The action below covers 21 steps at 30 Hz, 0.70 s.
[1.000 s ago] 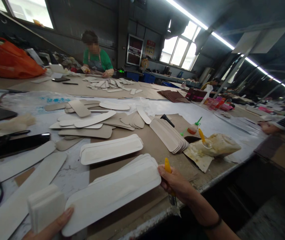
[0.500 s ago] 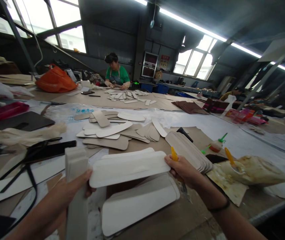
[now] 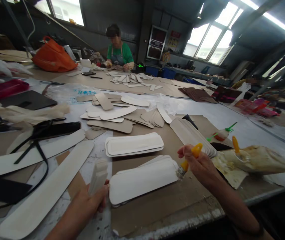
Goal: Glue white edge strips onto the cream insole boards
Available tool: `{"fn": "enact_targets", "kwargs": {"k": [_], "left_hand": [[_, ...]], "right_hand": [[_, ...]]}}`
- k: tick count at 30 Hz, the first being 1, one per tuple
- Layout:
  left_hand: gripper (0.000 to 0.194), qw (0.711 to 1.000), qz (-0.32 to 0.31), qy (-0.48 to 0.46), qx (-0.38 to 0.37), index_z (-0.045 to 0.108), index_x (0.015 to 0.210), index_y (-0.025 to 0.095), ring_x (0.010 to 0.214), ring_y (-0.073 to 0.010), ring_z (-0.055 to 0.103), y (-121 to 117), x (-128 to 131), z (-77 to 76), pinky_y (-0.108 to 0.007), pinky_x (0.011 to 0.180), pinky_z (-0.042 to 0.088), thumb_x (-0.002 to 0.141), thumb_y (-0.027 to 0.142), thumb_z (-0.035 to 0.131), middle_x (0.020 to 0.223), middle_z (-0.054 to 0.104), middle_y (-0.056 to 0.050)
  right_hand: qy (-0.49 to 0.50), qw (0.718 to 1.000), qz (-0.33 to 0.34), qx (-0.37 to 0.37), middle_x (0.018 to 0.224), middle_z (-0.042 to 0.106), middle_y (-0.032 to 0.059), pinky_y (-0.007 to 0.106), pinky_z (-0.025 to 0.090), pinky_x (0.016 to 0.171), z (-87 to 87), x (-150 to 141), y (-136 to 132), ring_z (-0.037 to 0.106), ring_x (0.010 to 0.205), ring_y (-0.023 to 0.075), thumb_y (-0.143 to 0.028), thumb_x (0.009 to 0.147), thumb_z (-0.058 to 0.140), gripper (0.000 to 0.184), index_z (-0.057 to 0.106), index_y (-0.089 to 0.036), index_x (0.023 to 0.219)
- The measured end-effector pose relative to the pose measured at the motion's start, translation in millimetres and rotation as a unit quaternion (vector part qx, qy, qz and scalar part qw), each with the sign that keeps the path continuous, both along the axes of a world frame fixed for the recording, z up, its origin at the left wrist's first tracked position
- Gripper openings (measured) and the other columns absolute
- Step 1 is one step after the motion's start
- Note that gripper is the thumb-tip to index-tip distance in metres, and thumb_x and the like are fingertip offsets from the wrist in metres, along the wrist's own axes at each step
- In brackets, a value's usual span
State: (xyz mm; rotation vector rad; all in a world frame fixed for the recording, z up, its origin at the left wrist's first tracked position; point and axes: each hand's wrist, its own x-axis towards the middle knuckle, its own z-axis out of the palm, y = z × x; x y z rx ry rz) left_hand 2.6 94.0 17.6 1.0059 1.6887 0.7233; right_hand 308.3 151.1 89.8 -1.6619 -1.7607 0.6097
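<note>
My right hand (image 3: pixel 200 161) grips a paintbrush with a yellow handle (image 3: pixel 197 150); its bristles reach down to the right end of a pile of white rounded panels (image 3: pixel 142 181). My left hand (image 3: pixel 91 201) is closed around a bundle of narrow pale strips (image 3: pixel 99 173), slightly blurred. Its fingertips are at the left end of that same pile. Behind the pile lies a smaller stack of white panels (image 3: pixel 134 144), its top piece set slightly off those below. A brown sheet (image 3: pixel 157 210) is under both.
Loose pale pieces (image 3: pixel 117 125) lie farther back. To the right are a fanned stack of panels (image 3: pixel 190 133), a glue bottle with green tip (image 3: pixel 222 134), and a stained bag (image 3: pixel 265 160) with another yellow brush (image 3: pixel 236 144). Long white panels (image 3: pixel 49 186) and black straps lie left. A co-worker (image 3: pixel 119 53) sits opposite.
The white panel held between both hands now lies on the rear stack, released. My hands have lowered to the front pile, and the brush has swung down to its right end.
</note>
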Motion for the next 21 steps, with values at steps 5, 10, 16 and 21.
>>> {"fn": "enact_targets", "kwargs": {"k": [5,10,16,21], "left_hand": [[0.038,0.999,-0.010,-0.029,-0.022,0.048,0.041,0.020,0.038,-0.0160,0.046,-2.8,7.8,-7.1,-0.028,0.042,0.036,0.053,0.056,0.054,0.039,0.051,-0.002],[0.034,0.997,-0.011,-0.077,-0.013,0.051,0.049,0.018,0.039,-0.0127,0.044,-1.0,7.5,-14.4,-0.025,0.042,0.036,0.053,0.051,0.058,0.042,0.050,0.000],[0.035,0.994,-0.010,-0.105,-0.006,0.051,0.048,0.016,0.038,-0.0123,0.044,-0.2,6.9,-16.0,-0.026,0.041,0.035,0.048,0.051,0.058,0.042,0.051,-0.001],[0.034,0.993,-0.016,-0.120,-0.005,0.053,0.055,0.015,0.044,-0.0127,0.047,-5.3,5.4,-8.2,-0.025,0.045,0.038,0.053,0.048,0.058,0.047,0.053,-0.001]], "right_hand": [[0.147,0.987,0.011,-0.066,0.063,0.059,0.0040,0.024,0.038,0.045,-3.9,-43.1,-29.8,0.050,0.050,0.0138,-0.073,0.079,0.034,0.060,0.058,-0.018,0.073],[0.354,0.924,0.057,-0.133,0.071,0.060,0.0032,0.021,0.040,0.041,-24.7,-93.1,-35.7,0.049,0.049,0.0105,-0.068,0.072,0.053,0.052,0.056,-0.017,0.078],[0.336,0.927,0.071,-0.151,0.058,0.053,-0.0032,0.021,0.041,0.045,-46.2,-112.3,-31.1,0.050,0.046,0.0098,-0.049,0.068,0.068,0.037,0.054,-0.016,0.076],[0.298,0.944,0.040,-0.138,0.056,0.056,-0.0015,0.023,0.043,0.047,-36.9,-102.9,-35.1,0.053,0.047,0.0123,-0.048,0.069,0.067,0.035,0.055,-0.016,0.074]]}}
